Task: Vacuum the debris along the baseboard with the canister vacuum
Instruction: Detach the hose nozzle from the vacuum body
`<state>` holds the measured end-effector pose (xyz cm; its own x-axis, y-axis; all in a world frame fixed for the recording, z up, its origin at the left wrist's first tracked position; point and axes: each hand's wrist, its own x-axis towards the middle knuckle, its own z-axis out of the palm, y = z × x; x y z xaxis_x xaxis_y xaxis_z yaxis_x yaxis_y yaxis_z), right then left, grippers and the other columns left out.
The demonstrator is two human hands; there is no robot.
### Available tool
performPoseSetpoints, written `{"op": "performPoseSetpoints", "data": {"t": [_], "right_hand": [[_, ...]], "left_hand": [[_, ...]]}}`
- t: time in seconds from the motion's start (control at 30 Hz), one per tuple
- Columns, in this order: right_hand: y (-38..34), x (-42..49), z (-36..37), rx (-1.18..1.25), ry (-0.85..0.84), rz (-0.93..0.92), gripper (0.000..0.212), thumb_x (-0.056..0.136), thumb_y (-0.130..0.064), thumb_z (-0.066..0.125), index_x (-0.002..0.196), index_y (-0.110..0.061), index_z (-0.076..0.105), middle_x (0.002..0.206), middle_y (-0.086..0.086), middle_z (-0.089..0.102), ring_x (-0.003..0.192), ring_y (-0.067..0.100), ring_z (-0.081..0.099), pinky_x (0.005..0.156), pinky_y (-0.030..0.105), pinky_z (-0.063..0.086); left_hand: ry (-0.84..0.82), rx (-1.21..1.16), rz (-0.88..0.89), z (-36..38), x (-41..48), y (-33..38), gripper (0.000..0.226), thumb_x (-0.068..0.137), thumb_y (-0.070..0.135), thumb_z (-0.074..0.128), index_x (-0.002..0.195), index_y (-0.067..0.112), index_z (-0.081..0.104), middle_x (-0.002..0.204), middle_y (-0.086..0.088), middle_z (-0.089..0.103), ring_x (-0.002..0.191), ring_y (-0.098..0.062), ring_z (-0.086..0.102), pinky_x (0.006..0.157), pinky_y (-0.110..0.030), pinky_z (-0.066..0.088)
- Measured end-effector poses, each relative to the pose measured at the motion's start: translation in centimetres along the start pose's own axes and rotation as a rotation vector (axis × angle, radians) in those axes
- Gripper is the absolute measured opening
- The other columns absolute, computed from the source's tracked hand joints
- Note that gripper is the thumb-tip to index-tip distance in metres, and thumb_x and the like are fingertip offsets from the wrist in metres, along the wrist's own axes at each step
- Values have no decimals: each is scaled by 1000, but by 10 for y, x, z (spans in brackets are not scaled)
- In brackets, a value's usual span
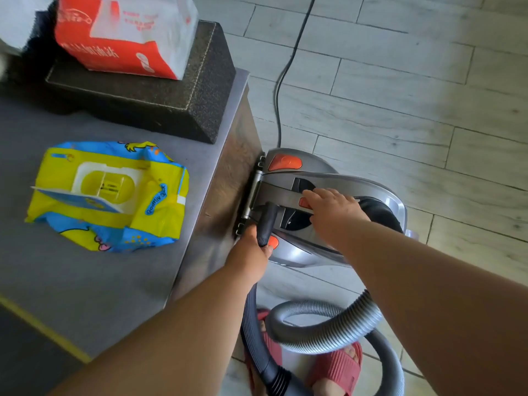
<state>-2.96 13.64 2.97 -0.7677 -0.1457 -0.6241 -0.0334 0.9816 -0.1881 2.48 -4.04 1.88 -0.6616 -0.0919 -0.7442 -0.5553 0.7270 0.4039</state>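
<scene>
Canister vacuum on the tiled floor, its front end butted against the table's right side panel, below the tabletop's right edge. We record a silver-grey shell with a dark recess under a grey carry handle, and orange buttons on top. A black power cord runs from it across the floor towards the far edge of view.

Left hand is wrapped around the dark hose connector where it meets the vacuum's front. Right hand lies on the carry handle, fingers bent over it.

The ribbed grey hose loops on the floor over feet in red slippers.

Writing: a yellow-and-blue wipes pack near the tabletop's right edge shows a curved label we read roughly as "Goodliv Duck". A red-and-white bag on a black box at the far right corner carries print too blurred to read.
</scene>
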Motion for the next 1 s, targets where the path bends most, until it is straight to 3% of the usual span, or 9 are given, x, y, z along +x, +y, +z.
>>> {"op": "performPoseSetpoints", "data": {"t": [0.07, 0.13, 0.2, 0.27, 0.37, 0.47, 0.6, 0.7, 1.0], "right_hand": [[-3, 1, 0, -3, -1, -3, 60, 96, -14, 51, 149, -28, 26, 150, -2, 35, 141, 23, 27, 113, 41, 25], [-5, 2, 2, -9, 4, -6, 62, 96, -14, 53, 149, -28, 25, 150, -3, 35, 141, 22, 27, 113, 41, 25], [-6, 3, 4, -14, 2, -3, 64, 95, -16, 54, 150, -27, 23, 151, -2, 34, 142, 22, 26, 113, 42, 25], [-7, 5, 4, -18, 1, -10, 59, 97, -19, 52, 149, -26, 25, 150, -2, 34, 141, 22, 27, 112, 42, 26], [-9, 11, 0, -17, 14, -32, 50, 101, -28, 43, 148, -25, 27, 151, -1, 33, 141, 22, 26, 113, 42, 25], [-9, 23, -4, 3, 37, -29, 50, 101, -25, 37, 150, -25, 24, 156, -3, 27, 144, 19, 21, 115, 41, 20], [-10, 44, -14, 19, 36, -16, 49, 102, -35, 34, 148, -20, 28, 152, 0, 32, 142, 21, 25, 113, 42, 22], [-17, 65, -17, 32, 10, -37, 51, 104, -33, 33, 152, -20, 22, 157, 1, 24, 146, 21, 20, 114, 44, 21], [-17, 123, 0, -2, -94, -94, 54, 104, -34, 35, 153, -20, 21, 160, -1, 14, 148, 20, 14, 113, 45, 24]], "left_hand": [[19, -5, 19, -1, -1, 0, 24, 93, 23, 55, 116, 18, 49, 96, -5, 64, 73, -22, 53, 65, -27, 39], [66, -18, 39, -3, -4, -2, 26, 95, 18, 53, 120, 18, 46, 80, 11, 61, 64, -11, 50, 57, -22, 38], [105, 4, 55, -8, -8, -3, 27, 96, 17, 51, 122, 15, 46, 72, 15, 55, 64, -5, 50, 50, -13, 33], [119, 25, 58, -16, -11, 0, 30, 97, 19, 52, 126, 13, 46, 87, 6, 63, 77, -15, 58, 55, -16, 34], [118, 3, 51, -24, -2, 11, 30, 97, 20, 50, 126, 14, 44, 87, 2, 64, 72, -15, 54, 57, -16, 38], [133, 33, 80, -28, 13, 26, 39, 97, 23, 50, 134, 14, 42, 114, -10, 61, 89, -23, 54, 73, -23, 36], [141, 68, 115, -27, 31, 42, 41, 97, 25, 50, 137, 18, 42, 121, -8, 59, 98, -24, 56, 76, -23, 36], [176, 87, 117, -27, 42, 48, 46, 97, 26, 51, 141, 21, 36, 126, -8, 58, 111, -29, 57, 79, -25, 39], [252, 75, 77, -27, 66, 50, 45, 97, 31, 50, 138, 18, 37, 133, -9, 55, 119, -30, 54, 93, -34, 42]]}}
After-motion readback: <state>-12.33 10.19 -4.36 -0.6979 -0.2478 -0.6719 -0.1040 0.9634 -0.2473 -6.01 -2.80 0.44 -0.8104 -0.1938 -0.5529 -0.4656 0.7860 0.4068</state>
